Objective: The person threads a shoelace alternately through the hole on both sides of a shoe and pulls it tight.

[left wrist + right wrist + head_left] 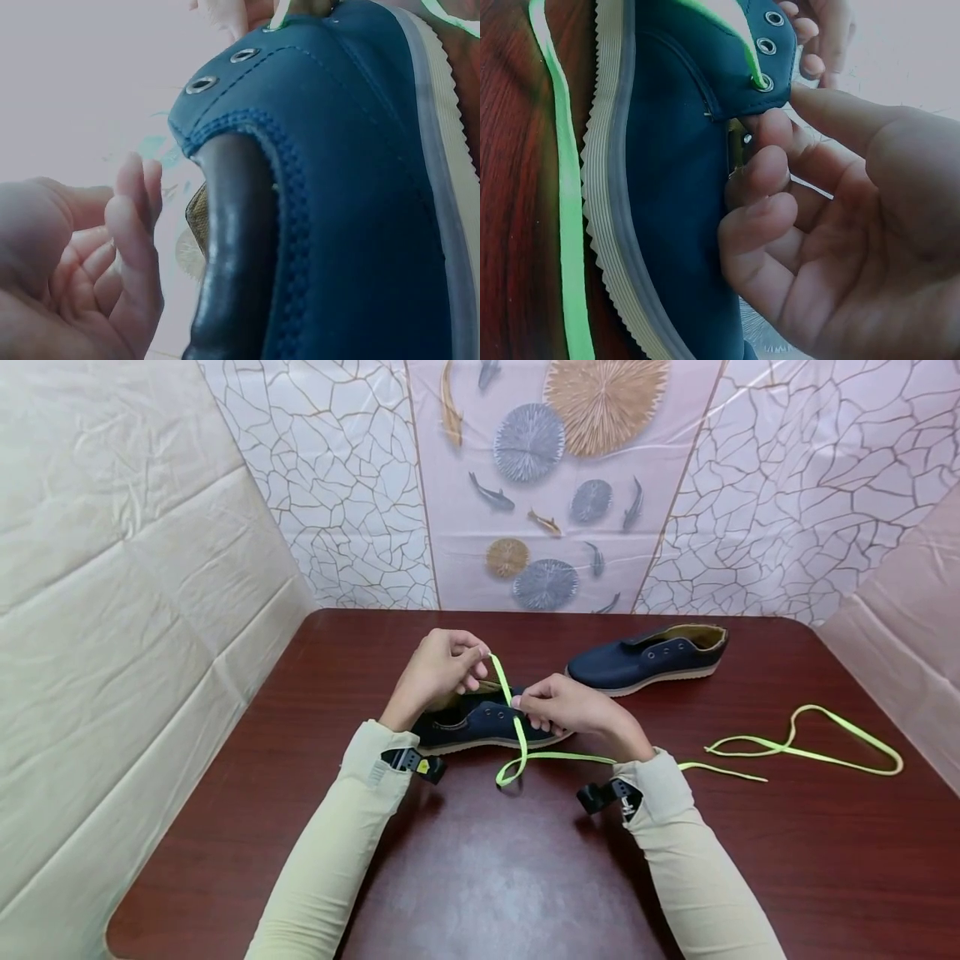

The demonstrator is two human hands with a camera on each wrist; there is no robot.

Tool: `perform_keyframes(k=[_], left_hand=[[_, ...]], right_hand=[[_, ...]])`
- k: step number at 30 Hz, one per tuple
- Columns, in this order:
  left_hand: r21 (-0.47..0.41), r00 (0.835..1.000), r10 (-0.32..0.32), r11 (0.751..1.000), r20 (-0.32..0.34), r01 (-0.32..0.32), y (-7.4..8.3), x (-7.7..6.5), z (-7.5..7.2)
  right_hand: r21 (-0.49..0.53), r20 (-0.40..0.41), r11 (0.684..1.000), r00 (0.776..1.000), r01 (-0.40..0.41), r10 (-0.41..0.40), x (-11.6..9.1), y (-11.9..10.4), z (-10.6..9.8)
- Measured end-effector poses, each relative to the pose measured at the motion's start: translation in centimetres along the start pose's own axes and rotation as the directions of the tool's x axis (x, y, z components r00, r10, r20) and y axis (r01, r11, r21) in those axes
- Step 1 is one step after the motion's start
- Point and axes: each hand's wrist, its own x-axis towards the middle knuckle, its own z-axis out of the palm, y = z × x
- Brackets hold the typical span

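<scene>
A navy shoe (pixel 480 723) with metal eyelets stands on the table, with a neon-green shoelace (pixel 521 737) running through its toe-end eyelet. My left hand (pixel 444 665) is raised over the shoe's opening and pinches the lace's end between thumb and fingertips. From there the lace slants down to my right hand (pixel 564 703), whose thumb and forefinger pinch it by the eyelet flap. In the right wrist view that thumb tip is hidden behind the flap (pixel 739 45). The lace's slack loops down in front of the sole and runs right, under the right wrist.
A matching navy shoe (pixel 645 660), unlaced, stands behind and to the right. Another green lace (pixel 847 727) lies in a loose loop on the right of the dark red table (pixel 480 893). A patterned cloth wall (pixel 360 485) rises behind the table.
</scene>
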Motion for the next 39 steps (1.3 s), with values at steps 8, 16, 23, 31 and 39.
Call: perform_keyframes(k=[8,16,23,31,39], left_hand=[[0.086,0.990,0.087,0.992,0.108,-0.096,-0.1,0.1,0.2],[0.109,0.970,0.214,0.968,0.119,-0.227,0.0,0.2,0.5],[0.210,0.947,0.316,0.924,0.053,-0.320,-0.1,0.5,0.7],[0.350,0.965,0.222,0.901,0.139,-0.257,-1.2,0.6,0.0],[0.370,0.938,0.206,0.878,0.277,-0.302,-2.4,1.2,0.0]], right_hand=[[-0.026,-0.161,0.996,0.983,0.087,-0.090,0.7,-0.1,0.1],[0.012,-0.287,0.975,0.935,0.223,-0.210,0.9,-0.1,0.6],[0.117,-0.355,0.954,0.909,0.275,-0.218,1.0,0.0,1.0],[0.241,-0.351,0.937,0.923,0.253,-0.158,1.1,0.0,1.1],[0.261,-0.296,0.949,0.950,0.178,-0.097,1.2,0.4,1.3]])
